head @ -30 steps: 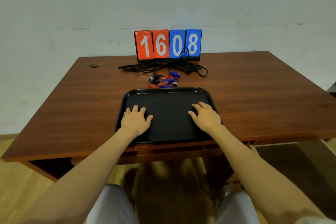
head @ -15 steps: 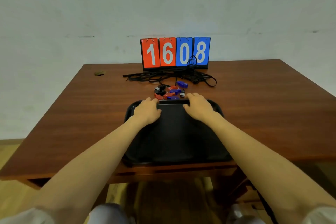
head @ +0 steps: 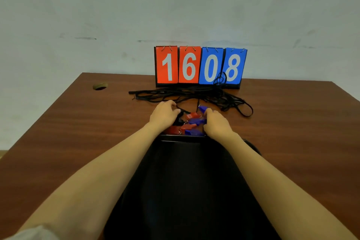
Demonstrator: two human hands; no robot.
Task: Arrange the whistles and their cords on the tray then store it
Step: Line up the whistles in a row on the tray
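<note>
2 grips unclear | left hand (head: 164, 115), right hand (head: 216, 122) curled over glossy plastic whistles (head: 190, 126)

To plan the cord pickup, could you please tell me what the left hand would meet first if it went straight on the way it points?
Most likely the tangle of thin black cords just beyond the left hand, though depth is unclear; the red-and-blue flip scoreboard stands behind them.

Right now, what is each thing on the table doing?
tray: flat on the table, bare where visible.
scoreboard: upright, reads 1608.
whistles: heaped loose beyond the tray.
cords: tangled, lying before the scoreboard.
left-hand grip: fingers curled at the pile's left edge; holding unclear.
right-hand grip: fingers curled at the pile's right edge; holding unclear.
</note>
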